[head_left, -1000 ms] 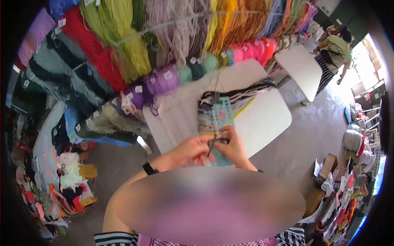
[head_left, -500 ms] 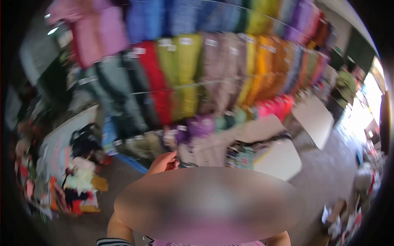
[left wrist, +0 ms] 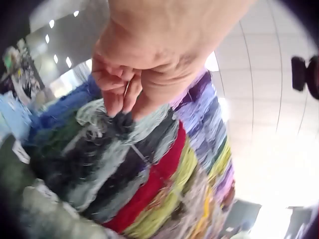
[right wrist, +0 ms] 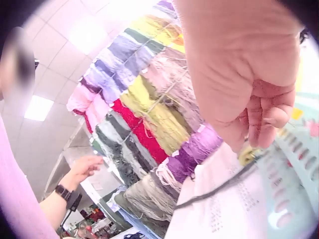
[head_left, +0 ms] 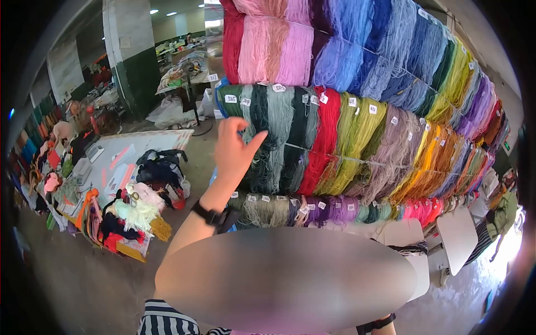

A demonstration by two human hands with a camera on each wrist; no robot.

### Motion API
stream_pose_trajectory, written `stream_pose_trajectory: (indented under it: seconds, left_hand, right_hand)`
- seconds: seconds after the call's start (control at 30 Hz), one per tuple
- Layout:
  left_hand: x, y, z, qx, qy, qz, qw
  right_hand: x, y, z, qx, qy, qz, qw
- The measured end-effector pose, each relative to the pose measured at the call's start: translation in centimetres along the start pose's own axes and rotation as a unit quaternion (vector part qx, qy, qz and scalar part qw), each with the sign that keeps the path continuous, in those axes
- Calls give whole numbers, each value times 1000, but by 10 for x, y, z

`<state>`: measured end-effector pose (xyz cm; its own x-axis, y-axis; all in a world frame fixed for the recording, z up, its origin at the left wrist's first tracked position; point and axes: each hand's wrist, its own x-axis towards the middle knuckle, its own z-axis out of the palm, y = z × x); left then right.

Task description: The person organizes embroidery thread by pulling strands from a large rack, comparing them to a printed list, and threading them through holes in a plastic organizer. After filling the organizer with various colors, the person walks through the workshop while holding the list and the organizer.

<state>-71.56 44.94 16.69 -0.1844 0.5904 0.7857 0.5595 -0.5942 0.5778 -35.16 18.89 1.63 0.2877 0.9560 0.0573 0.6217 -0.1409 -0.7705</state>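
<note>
My left hand [head_left: 231, 148] is raised before the hanging dark green and grey yarn skeins [head_left: 279, 139]. Its thumb stands apart from the bent fingers in the head view; in the left wrist view the fingertips are right at a tuft of dark yarn [left wrist: 122, 124]. The blurred patch hides my right hand in the head view. From the right wrist, my right hand [right wrist: 249, 89] shows curled fingers pinching a dark yarn strand [right wrist: 214, 191], which trails over white printed paper [right wrist: 224, 214]. Beside it lies a pale teal card with oval holes [right wrist: 279, 191].
Colourful tagged skeins hang in rows on a rack ahead, with a red skein [head_left: 319, 145] next to the dark ones. White tables [head_left: 456, 240] stand at right, with a person in green [head_left: 501, 215] beyond. A table at left [head_left: 120, 159] bears yarn bundles.
Both hands were together at the card with a dark strand; the left has since swung up and left to the dark skeins. The head view has turned left and upward.
</note>
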Motion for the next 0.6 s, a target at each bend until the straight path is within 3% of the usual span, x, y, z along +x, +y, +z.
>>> stream_pose_trajectory:
  seconds: [0.07, 0.13, 0.2, 0.27, 0.4, 0.47, 0.5, 0.57, 0.6]
  left_hand:
    - [17, -6, 19, 45, 59, 52, 996]
    - [25, -23, 29, 15, 52, 34, 998]
    - [27, -26, 26, -14, 43, 16, 999]
    - [22, -30, 16, -106, 6, -21, 994]
    - [18, -41, 0, -172, -27, -8, 985]
    - [15, -41, -10, -295, -106, -100, 944]
    - [11, -42, -14, -296, -104, -100, 944]
    - [-2, -42, -23, -262, -159, 14, 952]
    - [-13, -35, -29, -264, -160, 14, 951]
  right_hand:
    - [12, -21, 10, 17, -21, -50, 998]
    - [15, -51, 18, -16, -33, -51, 998]
    - [21, -64, 29, 32, -56, -66, 996]
    - [26, -83, 35, 22, -61, -83, 994]
    - [43, -117, 47, 15, -88, -127, 988]
    - [54, -134, 53, 22, -94, -152, 984]
    - [59, -144, 55, 25, -103, -169, 980]
    - [69, -165, 60, 28, -111, -184, 976]
    - [74, -176, 62, 51, -112, -187, 975]
